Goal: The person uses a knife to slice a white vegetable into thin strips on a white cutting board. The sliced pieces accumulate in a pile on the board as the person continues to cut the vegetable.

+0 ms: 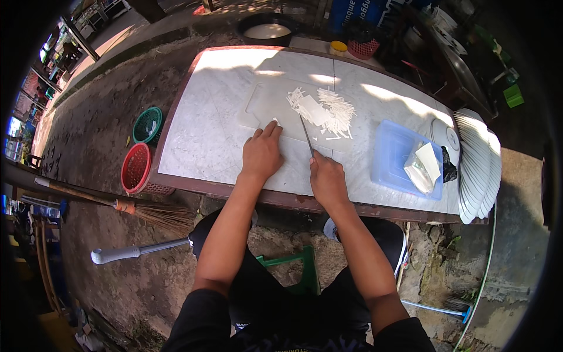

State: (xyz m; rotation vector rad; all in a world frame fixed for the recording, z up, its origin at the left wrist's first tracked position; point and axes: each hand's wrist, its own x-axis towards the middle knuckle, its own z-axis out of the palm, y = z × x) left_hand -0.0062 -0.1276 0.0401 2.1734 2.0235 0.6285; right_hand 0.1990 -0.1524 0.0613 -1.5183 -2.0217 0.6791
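Observation:
My right hand [327,178] grips the handle of a kitchen knife [305,132], whose blade points away from me over a translucent white cutting board [266,99]. The tip is at the near edge of a pile of thin white strips [341,116]. A flat white slice [311,109] lies among the strips. My left hand [264,152] rests with its fingertips on the near left part of the board, left of the knife. A small white bit [275,119] shows at those fingertips; whether they pinch it is unclear.
The board lies on a marble-like tiled table [198,145]. To the right are a blue plastic container [387,154] holding a packet [424,169], and stacked plates [473,163]. Green [147,125] and red baskets [136,169] stand left, near a stick broom [162,215]. Beyond is a dark basin [268,31].

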